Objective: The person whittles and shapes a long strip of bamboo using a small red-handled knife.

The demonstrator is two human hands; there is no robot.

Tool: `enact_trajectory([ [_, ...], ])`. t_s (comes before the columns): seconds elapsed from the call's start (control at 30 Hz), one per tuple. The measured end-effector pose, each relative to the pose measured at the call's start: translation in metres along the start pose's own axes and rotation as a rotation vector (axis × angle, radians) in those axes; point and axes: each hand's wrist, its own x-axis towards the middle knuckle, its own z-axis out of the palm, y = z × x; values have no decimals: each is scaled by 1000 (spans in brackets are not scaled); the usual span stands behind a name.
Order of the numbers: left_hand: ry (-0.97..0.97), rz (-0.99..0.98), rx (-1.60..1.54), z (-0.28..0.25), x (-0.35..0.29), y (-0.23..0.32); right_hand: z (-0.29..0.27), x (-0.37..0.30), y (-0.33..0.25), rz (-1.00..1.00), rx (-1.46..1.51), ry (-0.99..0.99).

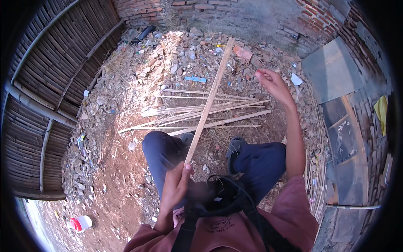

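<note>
A long, flat bamboo strip [212, 94] slants up from my lap toward the far wall. Around its near end, my left hand [176, 182] is closed, thumb lying along the strip. My right hand [273, 86] is raised to the right of the strip's far part, apart from it. Its fingers are curled and pressed together in a pinch; whether they hold anything small cannot be made out. On the ground beyond my knees, several thin bamboo strips [247, 116] lie loosely crossed, partly beneath the held one.
Rubble and litter cover the ground [113, 168]. A slatted bamboo wall [54, 71] stands left, a brick wall [235, 17] at the back. Boards [336, 69] lean on the right, near more thin strips [317, 176]. A red-and-white container [86, 222] lies near left.
</note>
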Motion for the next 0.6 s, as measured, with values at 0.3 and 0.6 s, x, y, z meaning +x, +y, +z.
enact_trajectory([
  [0.3,-166,-77,-147,9,14,10,57,-57,-84,-24,691,-292],
  [0.6,-241,-41,-193,11,20,4,65,-59,-68,-60,806,-156],
])
